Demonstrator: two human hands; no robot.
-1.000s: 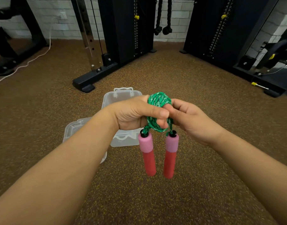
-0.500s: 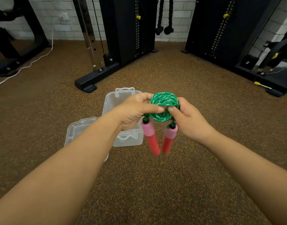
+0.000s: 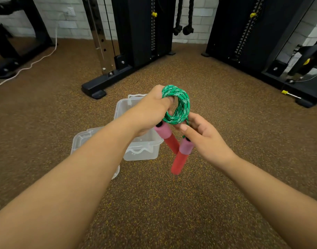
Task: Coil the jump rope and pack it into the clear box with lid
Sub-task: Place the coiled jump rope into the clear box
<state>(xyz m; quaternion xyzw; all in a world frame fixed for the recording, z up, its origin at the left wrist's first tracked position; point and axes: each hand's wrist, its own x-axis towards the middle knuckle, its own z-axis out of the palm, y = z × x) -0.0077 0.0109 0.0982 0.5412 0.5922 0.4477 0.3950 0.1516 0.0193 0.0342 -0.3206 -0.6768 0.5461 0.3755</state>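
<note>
Coiled jump rope [image 3: 177,105] being held above the floor, just right of the clear box [image 3: 141,150].

The green coil is being gripped by the left hand [image 3: 150,112], fingers curled through its loop; both red handles [image 3: 179,159] are hanging down, long axes near vertical. The right hand [image 3: 202,139] is being kept at the right handle, fingers loosely curled; contact cannot be told. The open box is lying left and below, nearer the left hand; its lid [image 3: 82,139] is lying nearer left.

The left hand [image 3: 150,112] grips the coiled green jump rope [image 3: 179,105]; its red handles [image 3: 179,155] hang toward six o'clock, the right hand [image 3: 206,141] beside them. The clear box [image 3: 141,153] sits at nine o'clock.
</note>
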